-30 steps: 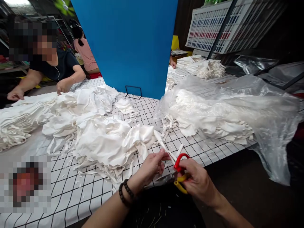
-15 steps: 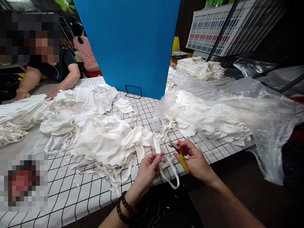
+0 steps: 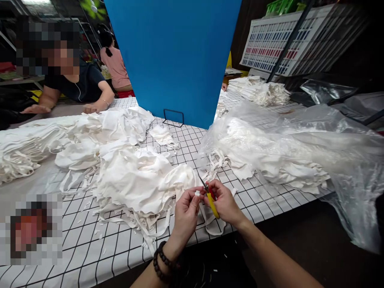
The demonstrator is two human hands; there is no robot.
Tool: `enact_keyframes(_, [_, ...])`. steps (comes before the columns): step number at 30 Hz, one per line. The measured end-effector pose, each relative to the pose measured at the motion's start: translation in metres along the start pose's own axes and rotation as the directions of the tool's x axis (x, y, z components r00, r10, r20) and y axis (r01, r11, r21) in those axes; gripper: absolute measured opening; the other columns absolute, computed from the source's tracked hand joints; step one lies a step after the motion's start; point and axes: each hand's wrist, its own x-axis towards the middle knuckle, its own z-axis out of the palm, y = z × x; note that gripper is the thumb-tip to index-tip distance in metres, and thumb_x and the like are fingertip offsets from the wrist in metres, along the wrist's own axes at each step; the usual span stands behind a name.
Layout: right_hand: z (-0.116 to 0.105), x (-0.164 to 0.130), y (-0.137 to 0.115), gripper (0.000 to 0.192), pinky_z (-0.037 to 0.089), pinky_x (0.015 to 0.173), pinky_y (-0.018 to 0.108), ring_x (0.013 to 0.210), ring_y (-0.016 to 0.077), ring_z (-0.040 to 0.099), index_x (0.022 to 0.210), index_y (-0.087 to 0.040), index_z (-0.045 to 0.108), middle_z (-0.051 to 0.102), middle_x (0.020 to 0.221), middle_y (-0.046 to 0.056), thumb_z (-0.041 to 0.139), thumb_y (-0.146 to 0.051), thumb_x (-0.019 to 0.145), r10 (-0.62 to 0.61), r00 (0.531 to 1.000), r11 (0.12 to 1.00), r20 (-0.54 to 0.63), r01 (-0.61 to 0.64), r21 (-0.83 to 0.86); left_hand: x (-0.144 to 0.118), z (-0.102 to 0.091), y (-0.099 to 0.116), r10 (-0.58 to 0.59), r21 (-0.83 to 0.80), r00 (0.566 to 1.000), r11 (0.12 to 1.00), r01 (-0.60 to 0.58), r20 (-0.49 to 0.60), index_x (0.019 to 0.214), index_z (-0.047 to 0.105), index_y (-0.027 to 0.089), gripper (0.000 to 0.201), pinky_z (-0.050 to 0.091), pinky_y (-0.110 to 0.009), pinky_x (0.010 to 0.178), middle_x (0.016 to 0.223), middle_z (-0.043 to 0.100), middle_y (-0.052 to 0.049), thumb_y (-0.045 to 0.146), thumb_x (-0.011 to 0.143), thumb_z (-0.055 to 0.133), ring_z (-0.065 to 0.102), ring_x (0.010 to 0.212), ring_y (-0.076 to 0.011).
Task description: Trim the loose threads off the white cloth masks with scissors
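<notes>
Both hands [image 3: 204, 204] at table edge [image 3: 270, 210]; scissors [image 3: 210, 196] gripped

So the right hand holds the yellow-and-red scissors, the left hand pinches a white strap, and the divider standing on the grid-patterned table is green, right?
Not quite: the divider is blue, not green, as the head view shows. The rest holds: the right hand holds the yellow-and-red scissors, the left hand pinches a white strap, and the divider stands on the grid-patterned table.

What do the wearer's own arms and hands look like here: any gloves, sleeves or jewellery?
Both are bare: no gloves, and no sleeves on the visible forearms. The left hand has a bracelet of dark round beads at the wrist. The right hand shows no ring, watch or band.
</notes>
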Motion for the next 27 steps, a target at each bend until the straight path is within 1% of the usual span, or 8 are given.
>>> enact_keyframes(2, [-0.012, -0.003, -0.008, 0.031, 0.053, 0.071, 0.028, 0.080, 0.0166, 0.065, 0.085, -0.024, 0.049, 0.067, 0.094, 0.002, 0.074, -0.038, 0.074, 0.013, 1.000, 0.998, -0.021, -0.014, -0.066, 0.002, 0.002, -0.001, -0.013, -0.110, 1.000, 0.994, 0.013, 0.009, 0.083, 0.061, 0.017, 0.027, 0.038, -0.023, 0.053, 0.087, 0.067, -0.005, 0.043, 0.088, 0.057, 0.045, 0.053, -0.0090])
enact_keyframes(5, [-0.036, -0.010, -0.022, 0.028, 0.049, 0.062, 0.025, 0.070, 0.0141, 0.060, 0.084, -0.024, 0.049, 0.065, 0.088, 0.000, 0.073, -0.036, 0.074, 0.042, 0.998, 0.951, -0.041, -0.052, -0.305, 0.004, 0.002, -0.001, 0.030, -0.063, 0.999, 0.998, -0.031, -0.022, 0.077, 0.059, 0.017, 0.025, 0.043, -0.025, 0.063, 0.077, 0.066, -0.004, 0.039, 0.089, 0.057, 0.053, 0.063, -0.0132])
enact_keyframes(8, [-0.050, -0.020, -0.034, 0.031, 0.043, 0.054, 0.025, 0.062, 0.0146, 0.054, 0.088, -0.025, 0.052, 0.061, 0.076, -0.002, 0.075, -0.034, 0.069, 0.102, 0.994, 0.797, 0.047, -0.053, -0.601, 0.004, 0.000, 0.001, 0.048, 0.052, 0.998, 0.998, -0.046, -0.037, 0.075, 0.058, 0.018, 0.021, 0.043, -0.026, 0.069, 0.074, 0.065, -0.003, 0.033, 0.090, 0.054, 0.057, 0.071, -0.0160])
enact_keyframes(10, [-0.051, -0.026, -0.039, 0.035, 0.043, 0.055, 0.027, 0.064, 0.0159, 0.053, 0.092, -0.025, 0.052, 0.061, 0.077, -0.002, 0.075, -0.034, 0.067, 0.104, 0.991, 0.709, 0.085, -0.014, -0.705, 0.004, -0.001, 0.003, 0.072, 0.112, 0.997, 0.991, -0.069, -0.028, 0.076, 0.058, 0.019, 0.019, 0.041, -0.026, 0.068, 0.072, 0.063, -0.002, 0.030, 0.090, 0.053, 0.056, 0.071, -0.0160])
enact_keyframes(12, [-0.046, -0.029, -0.040, 0.035, 0.043, 0.057, 0.028, 0.066, 0.0167, 0.053, 0.092, -0.025, 0.052, 0.060, 0.079, -0.001, 0.074, -0.034, 0.067, 0.082, 0.993, 0.660, 0.082, 0.007, -0.751, 0.003, 0.000, 0.005, 0.102, 0.147, 0.995, 0.984, -0.099, -0.017, 0.075, 0.058, 0.019, 0.017, 0.040, -0.025, 0.066, 0.068, 0.058, 0.000, 0.026, 0.090, 0.052, 0.053, 0.068, -0.0152])
enact_keyframes(14, [-0.040, -0.030, -0.041, 0.033, 0.042, 0.057, 0.028, 0.064, 0.0167, 0.053, 0.090, -0.024, 0.051, 0.059, 0.078, 0.000, 0.073, -0.034, 0.067, 0.068, 0.995, 0.635, 0.071, 0.012, -0.772, 0.002, 0.001, 0.005, 0.126, 0.165, 0.992, 0.979, -0.123, -0.008, 0.075, 0.057, 0.019, 0.015, 0.039, -0.024, 0.064, 0.067, 0.055, 0.001, 0.024, 0.089, 0.052, 0.051, 0.066, -0.0146])
enact_keyframes(19, [-0.031, -0.028, -0.042, 0.030, 0.041, 0.057, 0.027, 0.066, 0.0170, 0.054, 0.088, -0.024, 0.050, 0.060, 0.078, 0.000, 0.071, -0.033, 0.068, 0.048, 0.996, 0.645, 0.075, 0.026, -0.764, 0.000, 0.002, 0.000, 0.146, 0.170, 0.989, 0.975, -0.143, -0.005, 0.078, 0.057, 0.020, 0.012, 0.039, -0.024, 0.062, 0.067, 0.052, 0.001, 0.023, 0.089, 0.051, 0.047, 0.064, -0.0142])
enact_keyframes(27, [-0.030, -0.027, -0.041, 0.032, 0.038, 0.055, 0.026, 0.062, 0.0165, 0.053, 0.086, -0.025, 0.049, 0.060, 0.074, -0.002, 0.071, -0.043, 0.070, 0.076, 0.995, 0.625, 0.066, 0.004, -0.780, 0.002, 0.003, 0.004, 0.155, 0.157, 0.987, 0.975, -0.158, 0.033, 0.074, 0.058, 0.019, 0.017, 0.041, -0.024, 0.065, 0.070, 0.057, 0.000, 0.022, 0.089, 0.052, 0.053, 0.068, -0.0149])
